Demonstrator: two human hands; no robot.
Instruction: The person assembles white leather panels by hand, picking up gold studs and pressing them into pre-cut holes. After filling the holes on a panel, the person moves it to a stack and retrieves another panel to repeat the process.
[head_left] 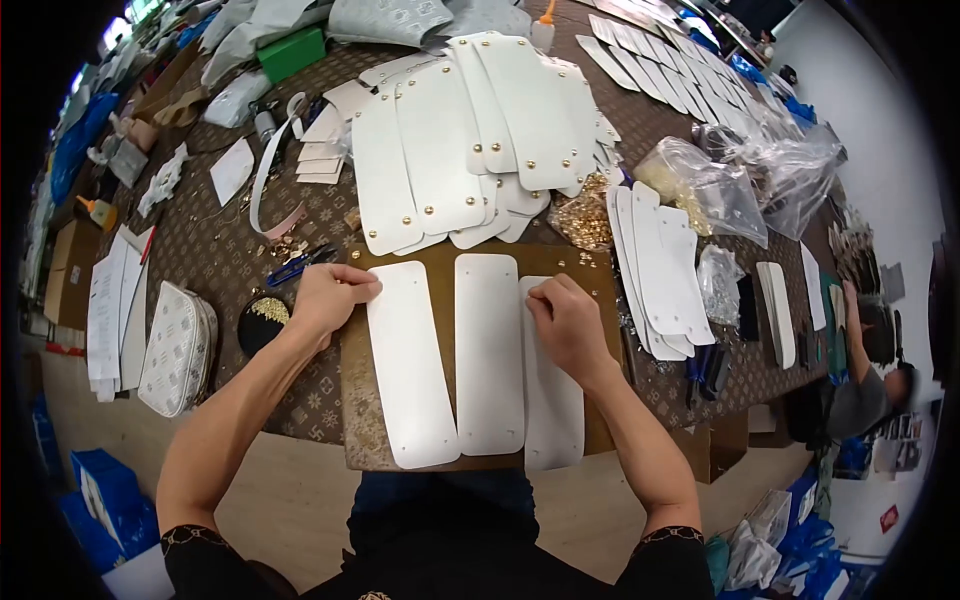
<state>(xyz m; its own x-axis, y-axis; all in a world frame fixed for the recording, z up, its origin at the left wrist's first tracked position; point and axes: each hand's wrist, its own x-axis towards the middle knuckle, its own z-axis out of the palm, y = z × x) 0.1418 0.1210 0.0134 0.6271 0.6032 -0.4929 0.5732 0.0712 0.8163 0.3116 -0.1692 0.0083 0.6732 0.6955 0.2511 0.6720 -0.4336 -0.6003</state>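
Three long white panels with rounded corners and small corner holes lie side by side on a brown board. My left hand is closed in a pinch at the upper left corner of the left panel. The middle panel lies flat between my hands. My right hand is closed over the top of the right panel, partly covering it. What its fingertips hold, if anything, is hidden. Several small gold studs lie on the board beyond my right hand.
Beyond the board lies a heap of white panels with gold studs. A bag of gold studs and more white panels lie right. At left are a black dish of small gold pieces, blue-handled pliers and a patterned pouch.
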